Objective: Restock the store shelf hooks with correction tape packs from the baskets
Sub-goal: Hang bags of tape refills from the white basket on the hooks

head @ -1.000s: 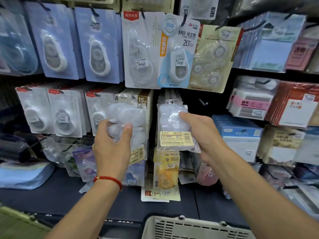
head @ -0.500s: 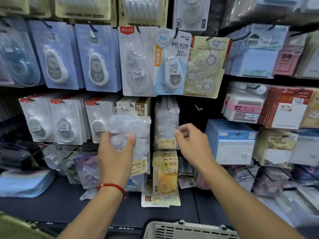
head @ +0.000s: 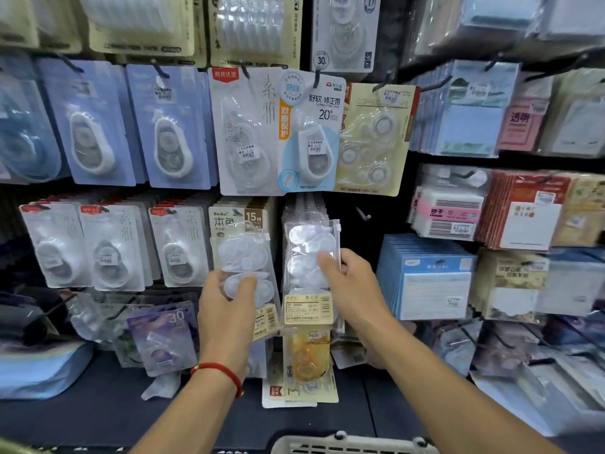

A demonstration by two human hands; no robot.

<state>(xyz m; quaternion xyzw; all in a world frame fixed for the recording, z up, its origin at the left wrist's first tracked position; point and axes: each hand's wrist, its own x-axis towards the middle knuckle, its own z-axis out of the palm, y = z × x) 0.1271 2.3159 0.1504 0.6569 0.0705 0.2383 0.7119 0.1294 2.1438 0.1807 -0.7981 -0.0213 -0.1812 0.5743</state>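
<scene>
Left pack: clear bag of white correction tapes [head: 245,267] was held up in front of the middle shelf row, overlapping the brown-topped "15M" card [head: 240,217]; barcode label at its lower end, beside the wrist.
Left hand: left hand [head: 226,309] gripped that bag from below; thumb across the front, fingers curled behind it; red string bracelet [head: 219,371] on the wrist.
Right pack: second clear bag [head: 309,267] hung just right of the first, at the front of a stack of like bags; yellow barcode label [head: 307,308] on its lower part; whether its top hole sat on a hook could not be told, blurred.
Right hand: right hand [head: 352,283] pinched the right edge of that bag; thumb on the front face, fingers curled behind the edge.
Below: yellow tape pack [head: 307,358] hung under the right bag; purple "30" pack [head: 160,335] lower left, tilted.
Middle row left: three white carded tapes with red corners [head: 111,247] side by side, several deep.
Top row: two blue carded tapes [head: 131,126]; white card [head: 245,132] overlapped by a blue-and-white "20" card [head: 311,132]; cream card with round refills [head: 373,139] to its right.
Bare hook: one [head: 363,213] stuck out right of the hanging bags.
Right side: sticky notes and blue boxed pads [head: 425,276] on shelves.
Bottom edge: white basket rim [head: 353,445], between the forearms.
</scene>
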